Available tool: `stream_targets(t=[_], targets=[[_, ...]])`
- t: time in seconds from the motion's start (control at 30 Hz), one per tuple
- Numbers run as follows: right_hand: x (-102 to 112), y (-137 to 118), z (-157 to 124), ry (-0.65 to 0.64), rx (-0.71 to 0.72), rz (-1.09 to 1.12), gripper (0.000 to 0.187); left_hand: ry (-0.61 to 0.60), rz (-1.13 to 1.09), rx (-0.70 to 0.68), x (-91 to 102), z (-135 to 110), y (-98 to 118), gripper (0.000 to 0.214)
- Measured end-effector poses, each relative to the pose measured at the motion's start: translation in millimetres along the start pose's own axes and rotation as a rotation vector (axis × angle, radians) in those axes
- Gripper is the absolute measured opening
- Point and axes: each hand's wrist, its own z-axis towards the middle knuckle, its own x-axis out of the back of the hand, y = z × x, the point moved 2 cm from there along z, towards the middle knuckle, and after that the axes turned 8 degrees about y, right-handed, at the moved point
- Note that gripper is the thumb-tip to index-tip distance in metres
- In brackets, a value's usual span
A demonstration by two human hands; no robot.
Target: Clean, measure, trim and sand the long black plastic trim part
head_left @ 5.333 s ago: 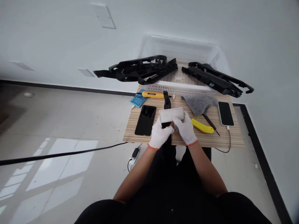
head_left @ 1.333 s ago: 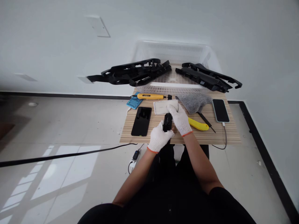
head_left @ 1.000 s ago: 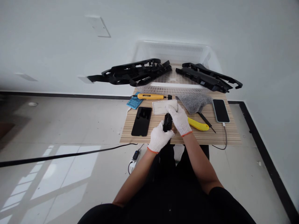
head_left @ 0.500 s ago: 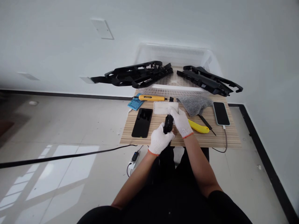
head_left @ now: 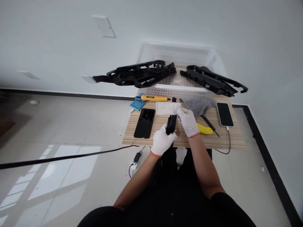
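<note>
My left hand (head_left: 163, 140), in a white knit glove with an orange cuff, is closed around the lower end of a long, narrow black plastic part (head_left: 171, 123). The part points away from me over the table's front edge. A flat white rectangular pad (head_left: 165, 108) crosses over the part, whose far tip shows beyond it. My right hand (head_left: 188, 121), gloved the same way, has its fingers closed at the pad's right end. Its thumb side is partly hidden. Under the right wrist lies a yellow-handled tool (head_left: 205, 129), partly covered.
A white basket (head_left: 182, 89) at the back holds several black plastic parts (head_left: 142, 74) that overhang its sides. On the striped table (head_left: 129, 130) are a black phone (head_left: 144, 123), a charging phone (head_left: 224, 114), a yellow-orange tool (head_left: 155, 98), a grey cloth (head_left: 197, 105), a screwdriver (head_left: 210, 125) and a blue card (head_left: 137, 103).
My right hand has shifted right, from over the white pad to its right end, uncovering more of the black part. My left hand keeps its hold; the view has tilted slightly.
</note>
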Motion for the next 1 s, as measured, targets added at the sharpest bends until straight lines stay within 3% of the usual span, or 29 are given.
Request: stream_targets(t=[0.17, 0.6, 1.0], targets=[[2, 1, 2, -0.008, 0.001, -0.023, 0.053, 0.002, 0.016, 0.002, 0.5, 0, 1, 0.021], [7, -11, -11, 0.023, 0.178, -0.121, 0.043, -0.005, -0.002, -0.02, 2.4, -2, 4, 0.022], [3, -3, -5, 0.026, 0.024, 0.008, 0.048, 0.012, 0.004, -0.021, 0.8, -1, -1, 0.023]])
